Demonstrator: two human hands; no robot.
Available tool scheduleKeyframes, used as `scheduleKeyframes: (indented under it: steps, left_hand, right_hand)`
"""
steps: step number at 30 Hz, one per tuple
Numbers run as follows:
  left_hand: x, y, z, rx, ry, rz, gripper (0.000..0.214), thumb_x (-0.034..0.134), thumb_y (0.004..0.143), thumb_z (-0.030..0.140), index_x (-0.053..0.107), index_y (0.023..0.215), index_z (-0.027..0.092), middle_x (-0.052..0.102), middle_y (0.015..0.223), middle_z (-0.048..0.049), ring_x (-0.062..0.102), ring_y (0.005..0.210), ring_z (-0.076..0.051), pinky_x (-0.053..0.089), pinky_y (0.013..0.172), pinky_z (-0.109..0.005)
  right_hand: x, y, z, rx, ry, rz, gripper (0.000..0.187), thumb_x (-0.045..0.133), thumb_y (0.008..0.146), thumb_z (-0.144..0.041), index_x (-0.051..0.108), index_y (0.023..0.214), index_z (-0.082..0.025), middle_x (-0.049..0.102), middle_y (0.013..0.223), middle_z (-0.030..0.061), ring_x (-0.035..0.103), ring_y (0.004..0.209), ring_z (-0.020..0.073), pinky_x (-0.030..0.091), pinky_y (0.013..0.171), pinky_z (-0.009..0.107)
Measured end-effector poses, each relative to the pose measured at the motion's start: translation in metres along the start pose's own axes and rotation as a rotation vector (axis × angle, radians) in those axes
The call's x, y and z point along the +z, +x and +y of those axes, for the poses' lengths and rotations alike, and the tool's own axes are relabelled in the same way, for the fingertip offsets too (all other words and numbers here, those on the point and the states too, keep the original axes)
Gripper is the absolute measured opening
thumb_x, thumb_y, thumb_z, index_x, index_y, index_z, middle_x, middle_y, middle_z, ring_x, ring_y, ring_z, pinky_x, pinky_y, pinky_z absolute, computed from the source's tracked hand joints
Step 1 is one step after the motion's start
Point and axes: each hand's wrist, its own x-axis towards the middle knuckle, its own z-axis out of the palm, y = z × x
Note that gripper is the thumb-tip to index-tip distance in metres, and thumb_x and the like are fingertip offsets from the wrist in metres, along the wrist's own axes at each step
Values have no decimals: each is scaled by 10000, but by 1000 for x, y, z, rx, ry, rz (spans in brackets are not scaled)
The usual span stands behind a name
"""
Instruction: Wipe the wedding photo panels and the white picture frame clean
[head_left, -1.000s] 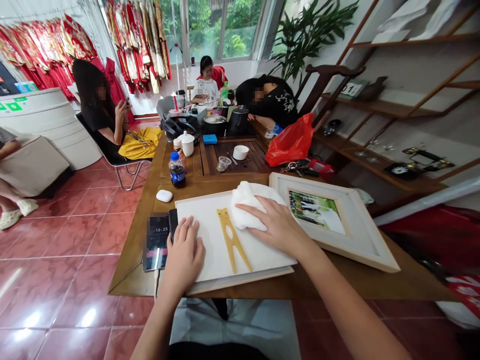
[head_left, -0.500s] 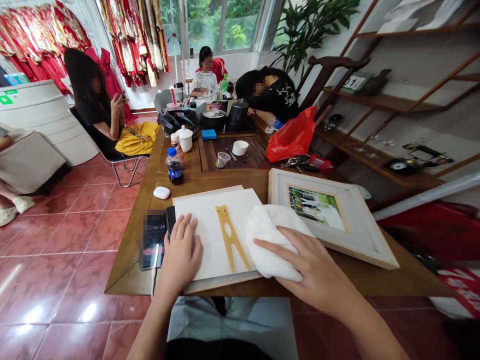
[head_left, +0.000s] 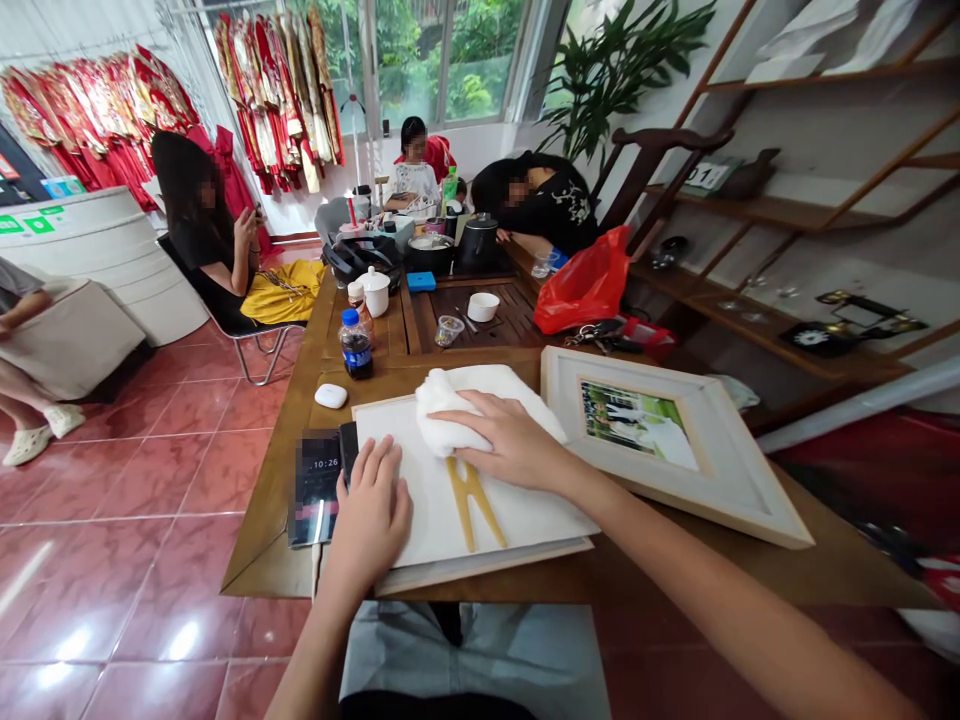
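Observation:
My left hand (head_left: 373,515) lies with fingers spread at the left edge of a white board (head_left: 424,520), beside a phone (head_left: 313,490). With its fingers over a wad of white fluffy cotton (head_left: 441,408), my right hand (head_left: 517,440) grips it against the upper part of the board. The cotton covers the upper end of a yellow forked piece (head_left: 474,505); its two prongs show below the wad. A pale wooden picture frame (head_left: 750,492) with a photo inside stands tilted at the right, close to the board.
Behind the board are a cola bottle (head_left: 355,347), a white earbud case (head_left: 331,396), a small clear cup (head_left: 448,331) and a white bowl (head_left: 483,306). A red plastic bag (head_left: 585,285) lies farther right. Several people sit around the room.
My right hand has moved the cotton left and away from me, from beside the yellow piece onto its upper end. The left hand stays on the board.

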Motion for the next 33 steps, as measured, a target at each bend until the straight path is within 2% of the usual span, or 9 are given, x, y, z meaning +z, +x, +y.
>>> scheduleKeyframes:
  steps: [3,6,9,12,15,18,23,28,33]
  left_hand:
    - [-1,0,1,10,5,7,429,354,1021,205,455,1437,236,441,1603,-123,277,1553,-289,340,1153,-660]
    - [-2,-1,2,20,26,15,395,365,1016,193,495,1388,222,512,1533,-134,321,1526,-305,347,1150,-661]
    - [-2,-2,2,16,51,21,358,386,1011,198,540,1334,208,572,1457,-142,394,1473,-325,348,1153,-663]
    - [-1,-2,2,13,49,30,361,384,1015,210,530,1345,209,572,1459,-139,399,1468,-319,347,1162,-644]
    - [0,-2,2,14,33,36,403,365,1019,211,478,1405,211,529,1513,-136,358,1502,-299,339,1171,-627]
    - [0,-2,3,12,17,32,412,362,1018,213,483,1411,244,484,1566,-116,318,1533,-277,333,1177,-615]
    - [0,-2,3,1,10,19,444,375,1017,222,463,1452,250,443,1607,-118,322,1534,-282,333,1167,-646]
    - [0,-1,3,-15,1,12,440,373,1018,225,473,1446,252,433,1617,-110,314,1542,-274,348,1163,-638]
    - [-1,0,5,-30,-8,2,446,377,1015,222,474,1449,253,437,1615,-110,311,1546,-277,339,1165,-655]
  right_hand:
    - [2,20,-18,-78,80,-55,503,545,966,-416,550,1465,-359,487,1508,138,421,1401,360,362,1081,595]
    - [7,38,-33,-174,156,-80,513,542,974,-416,516,1485,-378,514,1467,129,442,1371,343,351,1069,585]
    - [10,50,-40,-251,190,-103,530,551,974,-423,491,1499,-386,513,1466,127,449,1358,336,342,1059,575]
    - [8,53,-40,-258,181,-125,500,537,982,-461,522,1475,-379,548,1421,127,484,1314,335,344,1043,568]
    - [5,48,-35,-236,135,-138,481,501,994,-485,544,1458,-365,582,1366,133,518,1269,338,355,1022,570]
    - [2,38,-24,-187,84,-124,479,498,987,-462,559,1449,-354,564,1396,141,515,1280,348,364,1020,570]
    - [-1,20,2,-122,35,-88,508,499,970,-426,543,1468,-334,547,1425,141,485,1338,350,372,1043,557]
    - [-4,5,29,-26,-35,-16,489,464,989,-431,545,1461,-331,543,1436,142,458,1374,352,361,1061,570]
    - [1,-9,43,55,-111,61,473,468,982,-407,572,1435,-317,570,1383,144,522,1285,357,384,1035,567]
